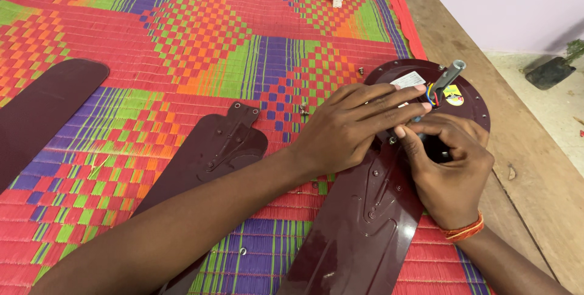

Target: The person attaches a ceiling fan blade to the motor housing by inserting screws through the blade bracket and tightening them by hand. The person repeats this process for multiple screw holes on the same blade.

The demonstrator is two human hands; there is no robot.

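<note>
Nearest the camera, a dark maroon metal fan blade [359,234] lies on the woven multicoloured mat [182,33], its bracket meeting the round maroon fan motor housing [471,103]. The right hand [450,170] is curled shut at the bracket, apparently pinching a small fastener. The left hand [350,128] rests fingers extended on the housing. A second maroon blade [213,149] lies beside. Wooden tabletop [535,173] beneath.

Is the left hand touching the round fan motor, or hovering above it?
Touching. The head view shows the left hand lying across the fan motor, fingers pressed on its top face beside the white label.
</note>
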